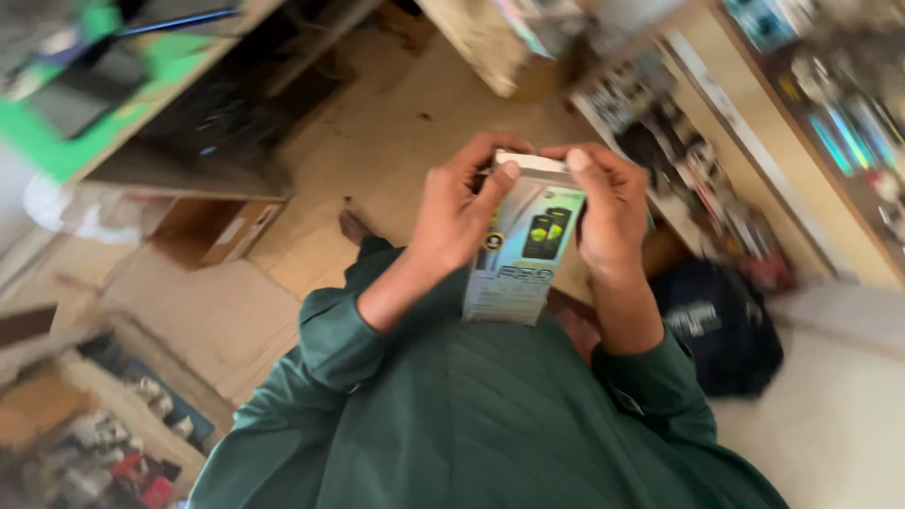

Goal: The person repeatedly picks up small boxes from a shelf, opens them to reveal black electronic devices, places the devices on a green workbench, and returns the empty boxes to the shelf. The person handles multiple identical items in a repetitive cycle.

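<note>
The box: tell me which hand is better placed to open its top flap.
Probably the right hand: its fingertip rests on the top edge of the box, while the left hand wraps the side, steadying it.

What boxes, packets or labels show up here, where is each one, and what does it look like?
Small carton: held upright between left hand and right hand; tall, silvery white, dark and green picture on its front.
Cardboard box: on the floor at left under a counter; brown, blurred.
Hanging packets: on the shelf rack at right; small, mixed colours, too blurred to describe.
Dark bag: floor at right, pale label patch.
</note>
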A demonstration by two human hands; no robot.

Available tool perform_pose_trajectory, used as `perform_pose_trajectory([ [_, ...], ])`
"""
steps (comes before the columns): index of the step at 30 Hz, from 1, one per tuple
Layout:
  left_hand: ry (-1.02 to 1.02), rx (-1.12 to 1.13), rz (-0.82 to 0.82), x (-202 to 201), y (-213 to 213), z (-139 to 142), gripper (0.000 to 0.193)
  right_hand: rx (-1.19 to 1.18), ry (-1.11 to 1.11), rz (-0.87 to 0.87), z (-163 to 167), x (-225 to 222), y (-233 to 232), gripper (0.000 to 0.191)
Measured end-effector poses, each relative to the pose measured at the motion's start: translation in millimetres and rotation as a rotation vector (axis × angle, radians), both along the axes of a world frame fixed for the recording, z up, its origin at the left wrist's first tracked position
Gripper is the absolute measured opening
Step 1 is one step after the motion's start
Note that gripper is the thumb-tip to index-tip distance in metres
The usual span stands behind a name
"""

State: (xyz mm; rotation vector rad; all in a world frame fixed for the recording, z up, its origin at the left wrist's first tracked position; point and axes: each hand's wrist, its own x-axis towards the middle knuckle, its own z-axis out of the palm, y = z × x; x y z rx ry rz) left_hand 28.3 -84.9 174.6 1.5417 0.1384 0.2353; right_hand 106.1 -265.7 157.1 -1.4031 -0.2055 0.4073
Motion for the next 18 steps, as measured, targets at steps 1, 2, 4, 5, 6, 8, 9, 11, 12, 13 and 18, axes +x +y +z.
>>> perform_pose_trajectory([
  [1, -0.024, -0.006, -0.039, 5, -13, -1, 0.021, 0.012, 0.003, -0.032, 0, 0, -19, 0.025],
  [2, -0.049, -0.011, -0.074, 9, -25, -2, 0.021, 0.027, 0.004, -0.059, -2, -1, -36, 0.024],
  [4, -0.034, -0.027, -0.168, 15, -49, -3, 0.020, 0.066, -0.002, -0.113, -5, -4, -68, 0.019],
  [5, -0.023, -0.033, -0.210, 17, -57, -4, 0.020, 0.091, -0.010, -0.140, -8, -7, -82, 0.017],
  [6, -0.021, -0.027, -0.231, 19, -64, -4, 0.019, 0.118, -0.020, -0.165, -11, -8, -95, 0.015],
  [8, -0.029, -0.017, -0.274, 28, -79, -6, 0.017, 0.121, -0.023, -0.163, -15, -7, -118, 0.012],
  [9, -0.049, -0.023, -0.295, 31, -86, -6, 0.016, 0.121, -0.023, -0.160, -17, -9, -129, 0.012],
  [11, -0.092, -0.030, -0.332, 37, -96, -7, 0.014, 0.078, -0.034, -0.202, -19, -13, -146, 0.012],
  [12, -0.077, -0.013, -0.345, 41, -100, -8, 0.015, 0.058, -0.039, -0.221, -19, -14, -152, 0.012],
  [13, -0.062, 0.004, -0.357, 44, -104, -8, 0.015, 0.030, -0.074, -0.234, -19, -15, -158, 0.012],
  [18, -0.158, -0.007, -0.396, 61, -112, -7, 0.012, -0.028, -0.156, -0.216, -11, -16, -167, 0.012],
])
